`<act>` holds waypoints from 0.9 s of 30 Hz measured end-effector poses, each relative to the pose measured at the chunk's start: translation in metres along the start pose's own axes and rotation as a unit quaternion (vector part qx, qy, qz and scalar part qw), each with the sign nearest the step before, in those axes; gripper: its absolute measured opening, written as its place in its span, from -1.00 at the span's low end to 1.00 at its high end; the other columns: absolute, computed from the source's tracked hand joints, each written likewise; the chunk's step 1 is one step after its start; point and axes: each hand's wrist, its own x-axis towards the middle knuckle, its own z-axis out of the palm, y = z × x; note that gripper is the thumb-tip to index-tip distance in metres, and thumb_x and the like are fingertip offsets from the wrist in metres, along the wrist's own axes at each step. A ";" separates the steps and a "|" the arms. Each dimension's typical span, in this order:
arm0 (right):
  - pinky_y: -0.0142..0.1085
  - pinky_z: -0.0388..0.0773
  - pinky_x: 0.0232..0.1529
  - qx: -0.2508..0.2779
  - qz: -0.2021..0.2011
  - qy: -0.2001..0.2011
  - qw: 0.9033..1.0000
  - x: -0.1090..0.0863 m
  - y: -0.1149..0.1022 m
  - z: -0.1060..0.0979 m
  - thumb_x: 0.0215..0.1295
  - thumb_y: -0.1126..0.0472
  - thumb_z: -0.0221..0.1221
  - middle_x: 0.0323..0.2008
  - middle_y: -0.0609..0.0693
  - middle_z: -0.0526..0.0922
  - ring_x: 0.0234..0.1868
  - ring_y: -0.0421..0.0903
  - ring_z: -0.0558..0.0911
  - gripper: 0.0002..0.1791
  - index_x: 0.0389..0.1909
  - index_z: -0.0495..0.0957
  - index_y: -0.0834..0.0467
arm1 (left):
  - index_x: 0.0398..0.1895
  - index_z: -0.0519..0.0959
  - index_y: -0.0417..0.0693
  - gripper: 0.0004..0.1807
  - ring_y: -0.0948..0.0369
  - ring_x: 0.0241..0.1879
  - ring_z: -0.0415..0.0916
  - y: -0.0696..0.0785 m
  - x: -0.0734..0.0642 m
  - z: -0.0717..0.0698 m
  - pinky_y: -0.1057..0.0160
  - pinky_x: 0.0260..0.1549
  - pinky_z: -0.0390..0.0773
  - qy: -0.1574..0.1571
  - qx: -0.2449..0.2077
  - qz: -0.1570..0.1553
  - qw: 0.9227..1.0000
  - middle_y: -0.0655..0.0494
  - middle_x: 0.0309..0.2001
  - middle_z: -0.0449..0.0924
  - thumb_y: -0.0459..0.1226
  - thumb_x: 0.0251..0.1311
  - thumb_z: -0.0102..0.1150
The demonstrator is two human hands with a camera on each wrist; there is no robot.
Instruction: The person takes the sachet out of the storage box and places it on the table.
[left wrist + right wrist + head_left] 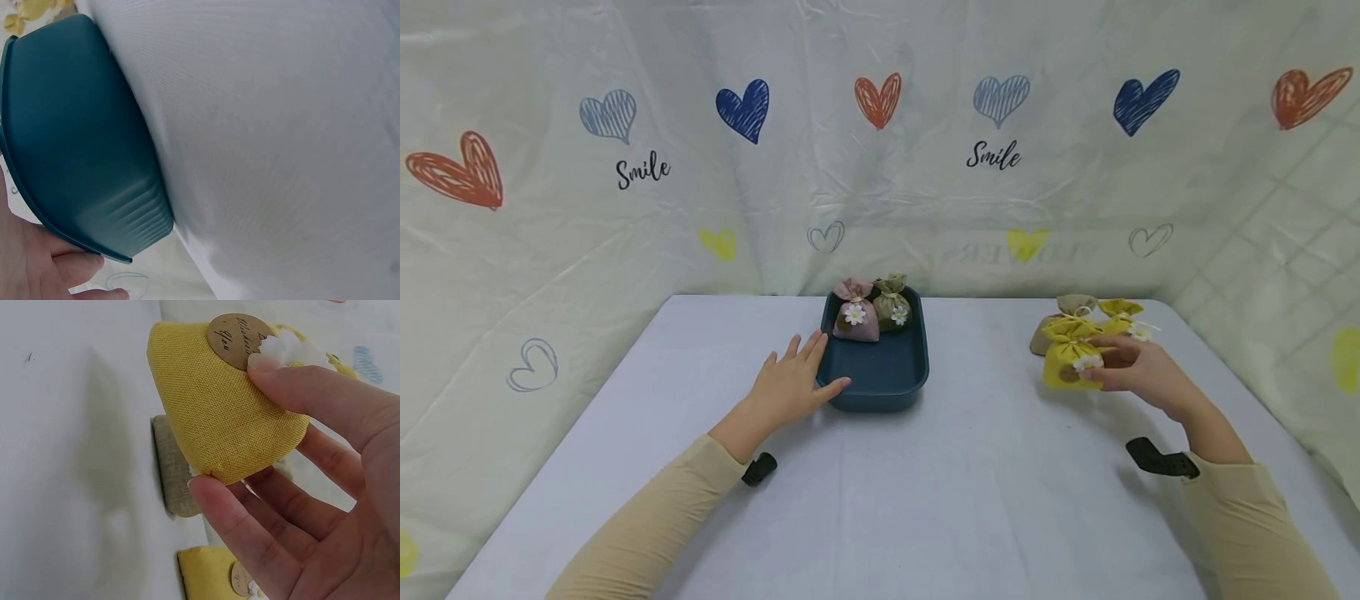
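My right hand (1138,371) pinches a yellow cloth drawstring pouch (1063,367) between thumb and fingers, lifted above the table. A round brown tag with writing and a white flower show on the pouch (231,406) in the right wrist view. Behind it stand a grey-brown pouch (1043,337) and a second yellow pouch (1122,308), both partly hidden. My left hand (788,392), fingers spread, touches the left side of a dark teal tray (880,402). At the tray's far end sit a pink pouch (859,325) and an olive-green pouch (891,312), each with a white flower.
The table (955,500) has a white cover. A pale curtain (895,192) printed with hearts and "Smile" hangs behind its far edge and along the sides. Dark straps (1157,458) show at both wrists.
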 end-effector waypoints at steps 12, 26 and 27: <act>-0.21 0.70 -0.17 0.023 -0.009 -0.007 1.000 0.003 0.012 0.003 0.36 0.18 0.35 0.14 0.41 0.56 -0.18 -0.34 0.65 -0.23 0.42 0.27 0.49 | 0.67 -0.06 -0.14 0.04 -0.20 0.58 -0.12 0.000 0.001 -0.001 -0.38 0.38 0.06 0.005 0.009 0.003 1.000 -0.06 0.64 -0.08 0.37 0.42 -0.13; -0.25 0.69 -0.15 0.026 0.016 -0.026 0.999 0.005 0.022 0.004 0.38 0.14 0.34 0.24 0.52 0.44 -0.15 -0.26 0.67 -0.19 0.45 0.22 0.49 | 0.67 -0.05 -0.15 0.04 -0.19 0.58 -0.11 0.000 0.001 0.000 -0.38 0.38 0.07 0.006 0.007 0.002 1.000 -0.06 0.64 -0.08 0.36 0.42 -0.11; -0.26 0.69 -0.15 0.026 0.016 -0.026 0.999 0.005 0.022 0.004 0.38 0.14 0.34 0.24 0.53 0.44 -0.14 -0.25 0.66 -0.19 0.45 0.22 0.49 | 0.67 -0.05 -0.15 0.04 -0.19 0.58 -0.11 0.000 0.000 0.000 -0.38 0.38 0.07 0.006 0.007 0.002 1.000 -0.07 0.64 -0.08 0.36 0.42 -0.11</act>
